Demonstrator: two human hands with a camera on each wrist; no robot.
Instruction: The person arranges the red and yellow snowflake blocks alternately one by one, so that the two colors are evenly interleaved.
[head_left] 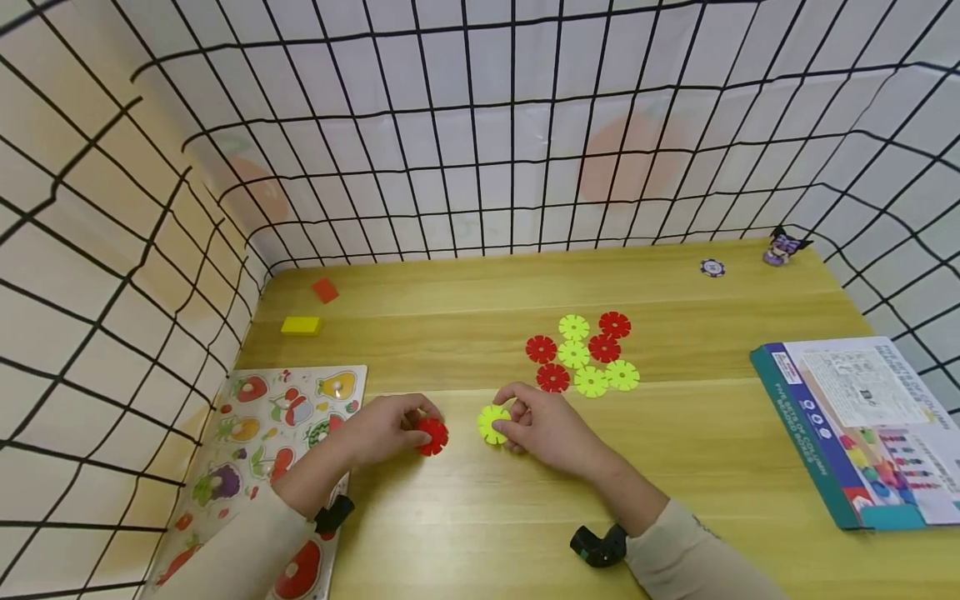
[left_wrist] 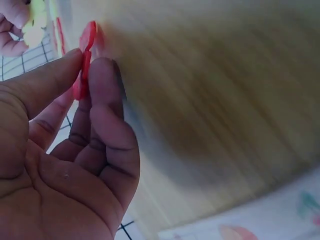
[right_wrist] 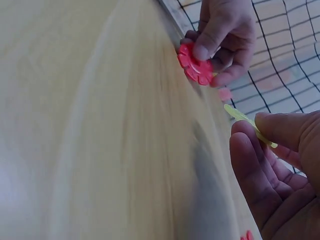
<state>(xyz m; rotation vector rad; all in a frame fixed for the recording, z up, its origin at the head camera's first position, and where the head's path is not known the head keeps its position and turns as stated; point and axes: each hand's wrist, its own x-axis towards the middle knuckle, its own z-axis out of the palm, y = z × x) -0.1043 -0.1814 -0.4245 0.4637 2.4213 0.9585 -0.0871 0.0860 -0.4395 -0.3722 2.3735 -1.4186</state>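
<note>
My left hand (head_left: 392, 429) pinches a red notched plastic disc (head_left: 432, 437) between thumb and fingers; the left wrist view shows this red disc (left_wrist: 85, 62) edge-on. A short gap to the right, my right hand (head_left: 546, 423) pinches a yellow-green notched disc (head_left: 491, 424), seen edge-on as a thin yellow disc (right_wrist: 250, 125) in the right wrist view. The two discs are apart. Beyond the right hand lies a loose group of several red and yellow-green discs, among them a red disc (head_left: 552, 377) and a yellow-green disc (head_left: 591, 382) near the fingers.
A fruit-and-vegetable picture board (head_left: 255, 433) lies under the left forearm. Behind it are a yellow block (head_left: 301, 326) and a red piece (head_left: 325, 290). A boxed set (head_left: 862, 425) lies at right; a poker chip (head_left: 712, 267) and small figurine (head_left: 784, 247) stand far right. Black wire mesh (head_left: 472, 133) encloses the table.
</note>
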